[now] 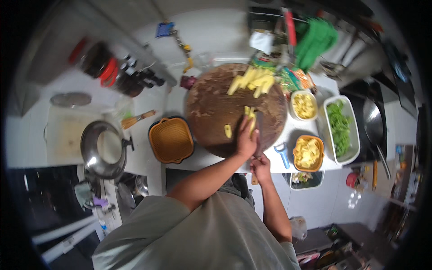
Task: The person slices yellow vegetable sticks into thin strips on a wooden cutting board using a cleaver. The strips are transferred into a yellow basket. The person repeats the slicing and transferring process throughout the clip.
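A round wooden chopping block [211,108] stands on the white counter before me. My left hand [247,141] lies on the block with its fingers on a few pale yellow strips [250,112], holding them against the knife. In my right hand [261,167] is the handle of a wide-bladed knife [259,131], its blade upright right beside my left fingers. One loose yellow slice [228,131] sits left of my left hand. Toward the block's far edge is a pile of cut yellow sticks [253,79]. The fingers partly hide the strips under them.
Left of the block are an orange basket [172,140] and a red onion [188,82]. At right lie a blue peeler [282,155], a tub [303,119] and a basket [305,169] of yellow pieces, and a white bin [355,135] of leafy greens. A wok [373,121] sits farther right.
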Demonstrator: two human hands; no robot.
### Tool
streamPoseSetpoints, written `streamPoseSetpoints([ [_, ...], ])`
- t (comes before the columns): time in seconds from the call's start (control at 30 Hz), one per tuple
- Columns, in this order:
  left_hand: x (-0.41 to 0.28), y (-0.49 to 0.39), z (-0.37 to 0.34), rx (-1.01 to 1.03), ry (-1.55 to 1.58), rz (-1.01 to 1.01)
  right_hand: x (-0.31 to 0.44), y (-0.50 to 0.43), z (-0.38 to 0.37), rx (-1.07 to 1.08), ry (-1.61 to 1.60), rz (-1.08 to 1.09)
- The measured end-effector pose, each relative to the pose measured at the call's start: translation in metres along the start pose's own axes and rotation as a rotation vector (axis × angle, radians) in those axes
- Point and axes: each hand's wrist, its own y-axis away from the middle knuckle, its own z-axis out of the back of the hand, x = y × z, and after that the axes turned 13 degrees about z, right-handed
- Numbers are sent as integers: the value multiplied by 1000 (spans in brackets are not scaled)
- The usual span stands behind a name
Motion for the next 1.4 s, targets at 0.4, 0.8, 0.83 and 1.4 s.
streamPoseSetpoints([
  [0.4,24,3,179,-517,208,136,52,46,-114,510,197,22],
  [0.8,136,-13,350,-369,386,367,73,18,-171,568,416,29],
  [0.83,131,-13,353,-347,378,374,74,17,-171,524,444,-3],
  [1.4,97,0,374,-147,-601,109,93,46,-69,162,254,90],
])
